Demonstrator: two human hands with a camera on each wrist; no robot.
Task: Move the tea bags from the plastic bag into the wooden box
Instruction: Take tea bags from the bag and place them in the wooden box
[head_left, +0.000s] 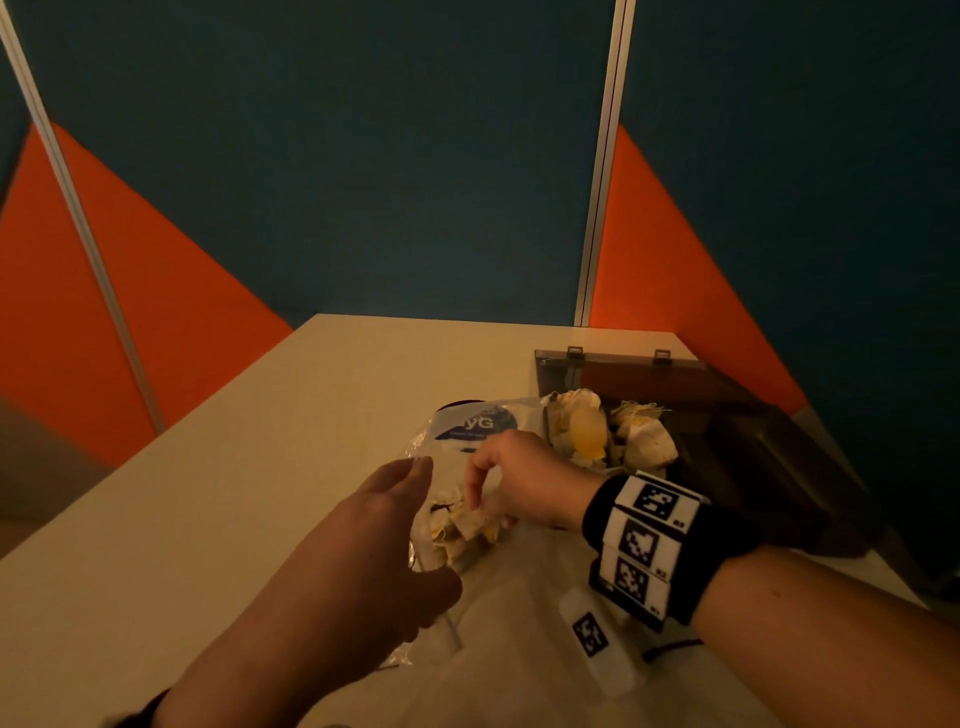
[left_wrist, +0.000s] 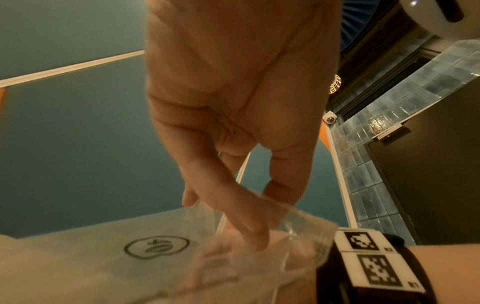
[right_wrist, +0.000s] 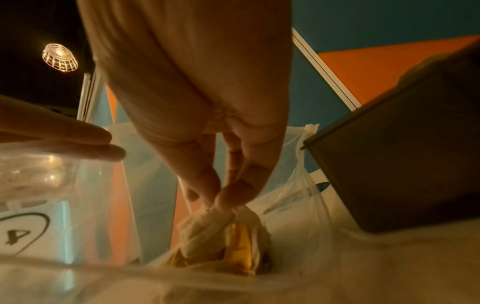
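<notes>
A clear plastic bag (head_left: 470, 431) with a blue label lies on the table just left of the open wooden box (head_left: 737, 441). My left hand (head_left: 431, 525) pinches the bag's rim and holds its mouth open; the left wrist view shows the film between thumb and fingers (left_wrist: 255, 236). My right hand (head_left: 475, 506) reaches into the bag, its thumb and fingers pinching a crumpled tea bag (right_wrist: 207, 220) at the top of the pile. Several tea bags (head_left: 597, 434) lie in the box's left end. The box's dark wall (right_wrist: 402, 164) stands close on the right.
The cream table (head_left: 234, 493) ends at blue and orange partition panels (head_left: 337, 182) behind. A white block with a black marker (head_left: 592, 636) and a dark cable (head_left: 670, 647) lie near my right wrist. The box's lid (head_left: 623, 364) stands open at the back.
</notes>
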